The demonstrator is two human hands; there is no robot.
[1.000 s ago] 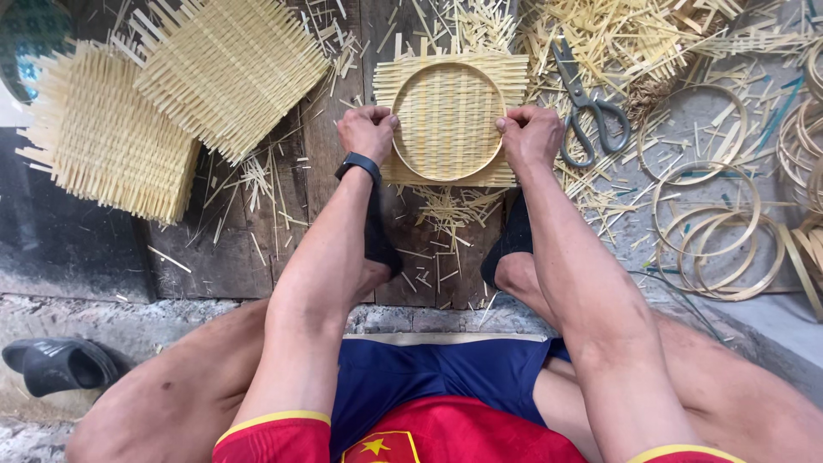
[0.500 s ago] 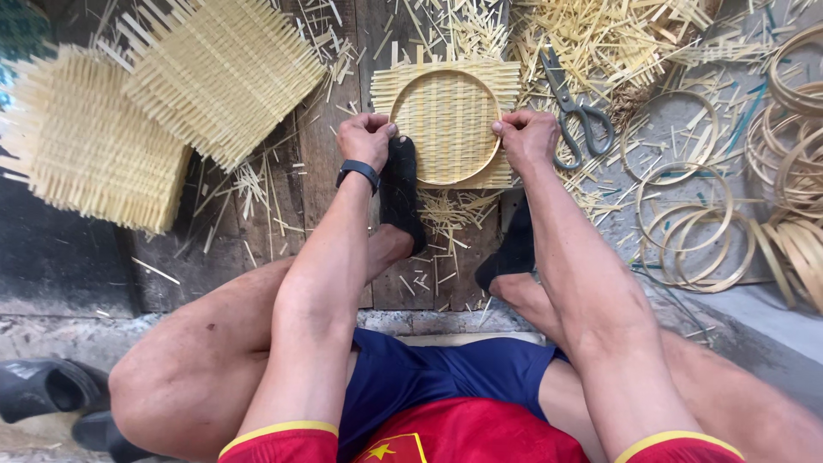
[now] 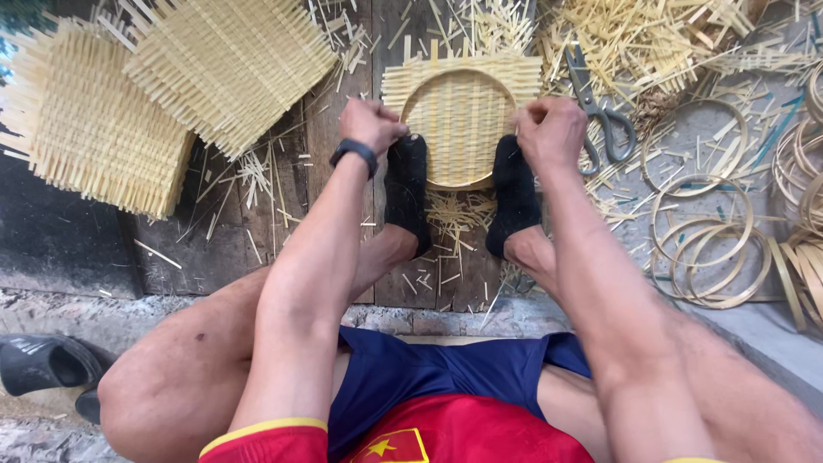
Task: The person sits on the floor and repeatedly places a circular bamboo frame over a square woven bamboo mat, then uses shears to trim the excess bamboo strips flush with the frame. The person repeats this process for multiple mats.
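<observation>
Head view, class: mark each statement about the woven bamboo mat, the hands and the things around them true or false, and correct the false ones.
1. Both hands grip the woven bamboo mat at its sides. True: the left hand and the right hand are closed on its edges.
2. The feet are bare. False: black socks cover both feet, which press on the mat's near edge.
3. Scissors lie to the right of the mat. True.
4. The bamboo rings lie on the left. False: they lie on the right; woven squares lie on the left.
5. A black wristband sits on the right wrist. False: it is on the left wrist.
</observation>
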